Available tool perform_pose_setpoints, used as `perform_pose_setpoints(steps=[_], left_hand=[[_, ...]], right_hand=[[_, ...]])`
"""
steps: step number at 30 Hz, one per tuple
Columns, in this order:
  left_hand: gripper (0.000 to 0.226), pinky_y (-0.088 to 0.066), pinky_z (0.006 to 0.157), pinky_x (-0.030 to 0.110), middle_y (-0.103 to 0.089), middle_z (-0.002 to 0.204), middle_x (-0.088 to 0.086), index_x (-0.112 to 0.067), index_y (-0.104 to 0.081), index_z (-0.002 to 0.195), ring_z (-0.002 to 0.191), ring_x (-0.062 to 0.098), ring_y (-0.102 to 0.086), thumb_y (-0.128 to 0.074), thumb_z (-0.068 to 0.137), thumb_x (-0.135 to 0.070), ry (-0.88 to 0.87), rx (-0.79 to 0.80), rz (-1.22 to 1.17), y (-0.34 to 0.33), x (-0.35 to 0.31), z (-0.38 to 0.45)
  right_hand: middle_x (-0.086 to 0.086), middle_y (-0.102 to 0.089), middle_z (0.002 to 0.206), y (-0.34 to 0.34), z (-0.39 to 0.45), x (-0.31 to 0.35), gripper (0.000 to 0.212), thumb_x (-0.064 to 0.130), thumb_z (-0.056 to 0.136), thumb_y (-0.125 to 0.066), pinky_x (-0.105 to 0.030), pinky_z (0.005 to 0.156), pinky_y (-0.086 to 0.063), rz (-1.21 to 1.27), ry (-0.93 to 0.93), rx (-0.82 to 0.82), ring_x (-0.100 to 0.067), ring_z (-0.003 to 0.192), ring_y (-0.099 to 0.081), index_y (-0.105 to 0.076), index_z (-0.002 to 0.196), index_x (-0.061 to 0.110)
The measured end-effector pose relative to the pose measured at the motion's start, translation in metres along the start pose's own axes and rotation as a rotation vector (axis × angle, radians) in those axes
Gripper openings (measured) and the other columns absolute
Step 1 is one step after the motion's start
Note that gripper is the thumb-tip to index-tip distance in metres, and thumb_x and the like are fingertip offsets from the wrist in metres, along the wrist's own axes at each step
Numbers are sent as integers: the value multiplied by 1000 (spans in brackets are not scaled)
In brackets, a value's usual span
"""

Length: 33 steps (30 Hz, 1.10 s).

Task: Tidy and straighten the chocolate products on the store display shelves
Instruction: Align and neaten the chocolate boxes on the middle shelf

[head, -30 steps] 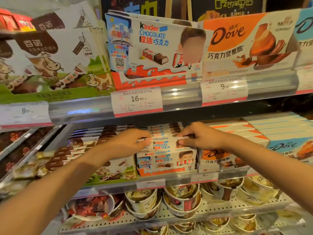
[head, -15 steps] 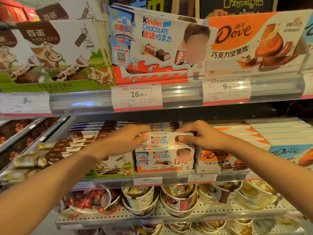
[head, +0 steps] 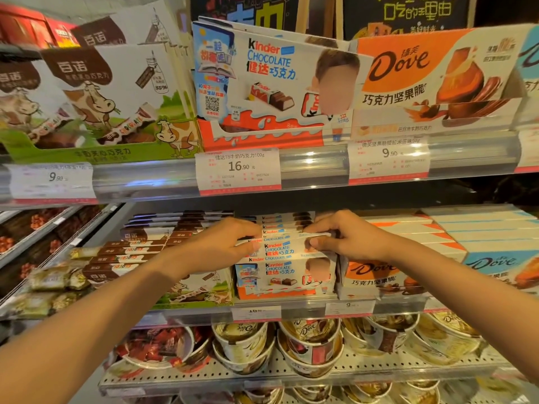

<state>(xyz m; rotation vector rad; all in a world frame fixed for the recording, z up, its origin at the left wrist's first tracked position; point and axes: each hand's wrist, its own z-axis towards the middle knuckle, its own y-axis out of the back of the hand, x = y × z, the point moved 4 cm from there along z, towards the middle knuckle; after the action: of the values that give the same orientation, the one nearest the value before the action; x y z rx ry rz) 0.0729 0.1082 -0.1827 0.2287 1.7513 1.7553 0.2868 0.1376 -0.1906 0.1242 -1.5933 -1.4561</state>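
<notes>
While both hands work at the middle shelf in the centre of the frame, the left hand grips the left end of a Kinder box and the right hand pinches its right end, so the box sits clamped between them, tilted face-up on top of the Kinder stack; holding both ends probably lets the person square it with the boxes beneath. At far left, a cow tray holds brown bars in rows. Right of centre, orange Dove boxes stand just beside the Kinder stack, with blue Dove boxes at the right edge. Above, an upper shelf carries larger display cartons and price tags. Along the bottom of the frame, Dove tubs hold wrapped sweets.
</notes>
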Motion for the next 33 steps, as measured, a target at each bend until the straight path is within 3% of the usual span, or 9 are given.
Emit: perform_pose_setpoints(steps=[4, 9, 14, 19, 23, 26, 29, 31, 33], left_hand=[[20, -42, 66, 17, -56, 89, -10, -16, -56, 92, 82, 4, -52, -42, 98, -30, 20, -29, -32, 2, 0, -4], [24, -45, 73, 31, -60, 91, -1, -12, -59, 95, 85, 13, -55, -44, 97, -30, 28, 12, -26, 0, 2, -1], [22, -43, 73, 26, -59, 91, -5, -13, -61, 96, 84, 7, -54, -46, 97, -29, 42, -6, -73, 1, 1, 0], [18, -41, 71, 24, -52, 81, -15, -15, -63, 86, 79, 2, -51, -52, 94, -27, 33, 34, -17, -1, 0, 2], [25, -45, 77, 33, -61, 88, -2, -11, -71, 91, 83, 9, -55, -55, 92, -29, 34, 46, -17, -1, 4, 2], [32, -45, 82, 33, -59, 95, -4, -13, -69, 97, 88, 8, -53, -53, 91, -39, 24, 85, 30, -2, 2, 2], [69, -40, 96, 28, -44, 121, -10, -24, -47, 126, 108, 7, -43, -59, 73, -67, 65, 129, 133, -4, -2, 3], [99, -34, 103, 29, -35, 132, -12, -29, -27, 138, 119, 8, -35, -68, 59, -72, 97, 146, 185, -5, -2, 5], [105, -35, 105, 33, -37, 139, -11, -29, -22, 141, 124, 12, -38, -70, 57, -71, 110, 184, 238, -8, -2, 8]], right_hand=[[14, -64, 108, 0, -2, 3, 28, 27, 90, -58, -18, 77, -50, 26, 18, 2, -5, 98, -60, -65, 117, 23], [27, -58, 100, -4, -2, 5, 28, 26, 91, -57, -15, 72, -46, -7, -16, 55, 1, 94, -58, -65, 117, 22], [11, -63, 109, 0, -2, 6, 30, 24, 92, -55, -20, 78, -49, -20, -44, -7, -6, 99, -58, -63, 120, 20], [14, -61, 108, -2, -1, 8, 29, 23, 90, -58, -20, 85, -49, -71, -47, 57, -4, 101, -57, -64, 119, 23], [13, -62, 107, -3, -2, 7, 30, 21, 90, -58, -17, 81, -46, -121, -27, 83, -3, 98, -56, -64, 119, 24], [12, -59, 110, -2, -1, 11, 31, 28, 90, -58, -16, 79, -44, -118, -32, 110, -3, 99, -55, -64, 120, 23], [11, -48, 126, 3, 3, 15, 62, 44, 81, -66, -24, 94, -46, -117, -92, 129, -8, 114, -50, -46, 136, 23], [9, -46, 135, 2, 8, 16, 89, 53, 70, -72, -26, 100, -43, -193, -145, 208, -12, 123, -46, -30, 143, 23], [3, -41, 144, -3, 13, 13, 110, 64, 62, -72, -33, 104, -40, -410, -202, 287, -18, 129, -42, -17, 147, 22]])
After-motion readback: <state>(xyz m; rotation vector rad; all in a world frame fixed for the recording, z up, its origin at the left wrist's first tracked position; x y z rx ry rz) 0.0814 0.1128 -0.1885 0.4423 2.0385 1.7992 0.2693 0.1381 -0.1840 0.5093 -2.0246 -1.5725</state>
